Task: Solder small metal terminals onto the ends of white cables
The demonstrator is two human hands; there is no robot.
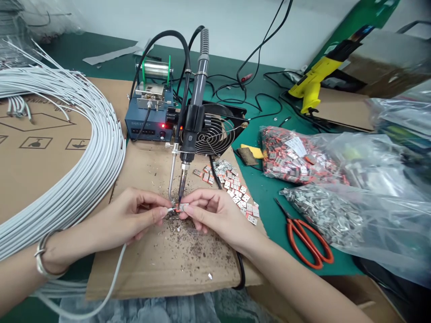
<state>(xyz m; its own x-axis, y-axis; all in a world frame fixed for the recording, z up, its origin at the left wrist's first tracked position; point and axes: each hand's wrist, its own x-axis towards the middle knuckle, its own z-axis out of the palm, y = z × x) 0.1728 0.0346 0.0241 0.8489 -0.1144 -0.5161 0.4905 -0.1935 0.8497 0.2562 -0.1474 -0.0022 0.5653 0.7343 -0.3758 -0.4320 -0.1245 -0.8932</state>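
Note:
My left hand (143, 215) pinches the end of a white cable (117, 269), whose length loops down below the hand. Between thumb and fingers, my right hand (208, 211) holds a USB connector (183, 207) with a metal shell and a red-orange part. Cable end and connector meet right under the tip of a soldering iron (188, 143), which is clamped upright in a stand. A thin metal feed tube (173, 175) comes down beside the iron to the same spot. Whether the wires touch the connector's contacts is too small to tell.
A bundle of white cables (111, 148) curves along the left. Loose USB connectors (240, 193) lie right of the iron. A blue solder feeder (144, 116), a fan (215, 134), bagged connectors (296, 157), red-handled scissors (308, 242) and a yellow heat gun (313, 80) stand or lie around.

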